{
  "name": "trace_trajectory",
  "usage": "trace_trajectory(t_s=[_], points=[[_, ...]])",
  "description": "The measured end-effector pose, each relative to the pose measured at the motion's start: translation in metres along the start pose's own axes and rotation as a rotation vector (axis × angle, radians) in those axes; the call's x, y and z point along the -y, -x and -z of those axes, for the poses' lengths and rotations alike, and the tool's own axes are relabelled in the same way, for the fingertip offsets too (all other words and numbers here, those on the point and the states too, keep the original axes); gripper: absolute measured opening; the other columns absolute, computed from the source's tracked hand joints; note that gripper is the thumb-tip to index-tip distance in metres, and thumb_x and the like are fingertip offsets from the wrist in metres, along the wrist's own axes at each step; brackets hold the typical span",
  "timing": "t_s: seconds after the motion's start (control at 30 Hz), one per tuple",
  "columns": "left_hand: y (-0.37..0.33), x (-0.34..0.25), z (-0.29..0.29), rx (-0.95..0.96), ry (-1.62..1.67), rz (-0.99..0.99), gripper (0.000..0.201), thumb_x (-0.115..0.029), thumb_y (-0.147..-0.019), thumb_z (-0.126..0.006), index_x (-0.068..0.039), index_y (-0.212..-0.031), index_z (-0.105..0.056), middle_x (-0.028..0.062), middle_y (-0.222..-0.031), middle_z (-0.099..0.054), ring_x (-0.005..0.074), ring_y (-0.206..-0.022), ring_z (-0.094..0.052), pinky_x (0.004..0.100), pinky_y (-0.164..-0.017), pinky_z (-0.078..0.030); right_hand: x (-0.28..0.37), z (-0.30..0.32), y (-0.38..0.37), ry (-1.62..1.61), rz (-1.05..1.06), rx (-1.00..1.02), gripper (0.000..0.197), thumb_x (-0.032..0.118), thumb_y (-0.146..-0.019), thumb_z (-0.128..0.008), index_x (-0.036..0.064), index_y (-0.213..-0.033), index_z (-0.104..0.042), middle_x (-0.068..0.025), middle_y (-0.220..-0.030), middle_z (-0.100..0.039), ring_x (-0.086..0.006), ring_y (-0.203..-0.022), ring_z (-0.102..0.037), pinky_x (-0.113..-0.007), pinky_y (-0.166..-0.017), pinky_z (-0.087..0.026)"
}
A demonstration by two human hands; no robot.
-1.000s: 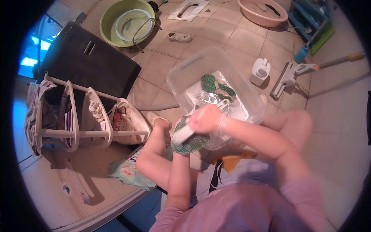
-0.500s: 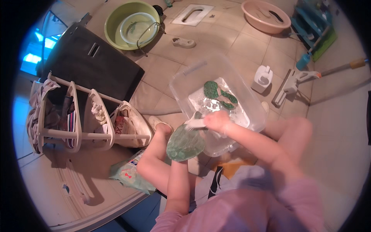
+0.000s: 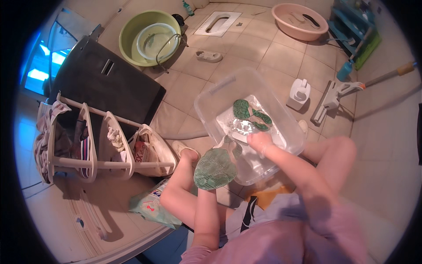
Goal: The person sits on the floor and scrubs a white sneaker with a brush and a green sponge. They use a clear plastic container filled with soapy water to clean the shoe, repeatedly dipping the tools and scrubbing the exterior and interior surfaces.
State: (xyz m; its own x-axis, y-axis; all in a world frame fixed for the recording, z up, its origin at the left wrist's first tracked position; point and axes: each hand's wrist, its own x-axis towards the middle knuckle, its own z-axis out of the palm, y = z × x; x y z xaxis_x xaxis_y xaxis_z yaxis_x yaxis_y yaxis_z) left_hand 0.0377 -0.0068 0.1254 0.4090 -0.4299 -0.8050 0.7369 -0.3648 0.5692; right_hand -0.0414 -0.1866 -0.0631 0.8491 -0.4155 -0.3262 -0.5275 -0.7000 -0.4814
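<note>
A large green sole-shaped thing [image 3: 215,169], which looks like a slipper with its patterned underside up, is held over the near left corner of a clear plastic tub [image 3: 209,103]. My left forearm [image 3: 206,202] runs up beneath it, and the fingers are hidden. My right hand [image 3: 260,141] is closed around a white scrubbing brush [image 3: 240,137], inside the tub's outline and to the right of the green thing. Shallow, shiny liquid covers the tub's bottom. Another patterned green thing [image 3: 241,108], in several visible parts, lies in it.
A white jug-like container [image 3: 300,94] and a squeegee [image 3: 327,103] stand right of the tub. Left is a pale rack [image 3: 90,165] with cloths beside a dark box-shaped appliance [image 3: 105,75]. Behind are a green basin [image 3: 127,44], a shoe [image 3: 209,56], a squat toilet [image 3: 226,18] and a pink basin [image 3: 281,24].
My right hand and the brush have moved right, off the held green thing and over the tub. The whole view has shifted slightly downward.
</note>
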Motion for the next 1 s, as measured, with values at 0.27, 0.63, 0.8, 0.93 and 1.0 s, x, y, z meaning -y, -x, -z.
trace_trajectory(t_s=[0.27, 0.63, 0.8, 0.93, 1.0], points=[[-0.080, 0.092, 0.064, -0.147, -0.530, -0.722, 0.026, -0.031, -0.075, -0.059, -0.008, -0.088, -0.058, 0.0052, -0.087, -0.060, 0.0205, -0.079, -0.058, 0.0325, -0.068, -0.046, 0.057, 0.005, 0.028, -0.129, 0.081, 0.122, 0.040, 0.034, -0.085, -0.034, 0.0096, -0.086, -0.066, -0.0171, -0.086, -0.064, -0.0339, -0.079, -0.062, -0.042, -0.074, -0.048], [-0.043, 0.039, 0.000, 0.070, 0.769, -0.114, 0.031, -0.032, -0.090, -0.047, -0.006, -0.102, -0.059, 0.0098, -0.091, -0.065, 0.0262, -0.075, -0.062, 0.0390, -0.065, -0.052, -0.017, 0.025, 0.010, -0.475, -0.306, -0.080, 0.049, 0.044, -0.090, -0.032, 0.0077, -0.115, -0.054, -0.0209, -0.107, -0.059, -0.0364, -0.101, -0.055, -0.043, -0.090, -0.039], [-0.099, 0.072, 0.027, -0.103, 0.850, -0.154, 0.028, -0.024, -0.090, -0.050, -0.001, -0.101, -0.059, 0.0100, -0.093, -0.065, 0.0257, -0.082, -0.063, 0.0390, -0.074, -0.052, 0.013, 0.028, 0.038, -0.607, -0.080, -0.358, 0.046, 0.039, -0.090, -0.040, 0.0196, -0.131, -0.039, -0.0185, -0.105, -0.060, -0.0334, -0.092, -0.059, -0.043, -0.080, -0.045], [-0.115, 0.078, 0.040, -0.056, 0.794, -0.225, 0.037, -0.039, -0.088, -0.051, -0.005, -0.098, -0.061, 0.0087, -0.097, -0.064, 0.0253, -0.083, -0.062, 0.0387, -0.076, -0.051, 0.066, 0.024, 0.074, -0.334, 0.118, -0.155, 0.041, 0.034, -0.087, -0.050, 0.0277, -0.127, -0.048, -0.0146, -0.089, -0.059, -0.0316, -0.076, -0.061, -0.039, -0.068, -0.049], [-0.116, 0.075, 0.045, 0.012, 0.852, -0.193, 0.050, -0.047, -0.086, -0.050, -0.001, -0.105, -0.057, 0.0115, -0.100, -0.062, 0.0266, -0.086, -0.061, 0.0388, -0.079, -0.050, 0.075, 0.010, 0.075, -0.345, 0.207, -0.079, 0.041, 0.035, -0.086, -0.052, 0.0280, -0.126, -0.050, -0.0140, -0.081, -0.057, -0.0323, -0.069, -0.059, -0.041, -0.065, -0.049]])
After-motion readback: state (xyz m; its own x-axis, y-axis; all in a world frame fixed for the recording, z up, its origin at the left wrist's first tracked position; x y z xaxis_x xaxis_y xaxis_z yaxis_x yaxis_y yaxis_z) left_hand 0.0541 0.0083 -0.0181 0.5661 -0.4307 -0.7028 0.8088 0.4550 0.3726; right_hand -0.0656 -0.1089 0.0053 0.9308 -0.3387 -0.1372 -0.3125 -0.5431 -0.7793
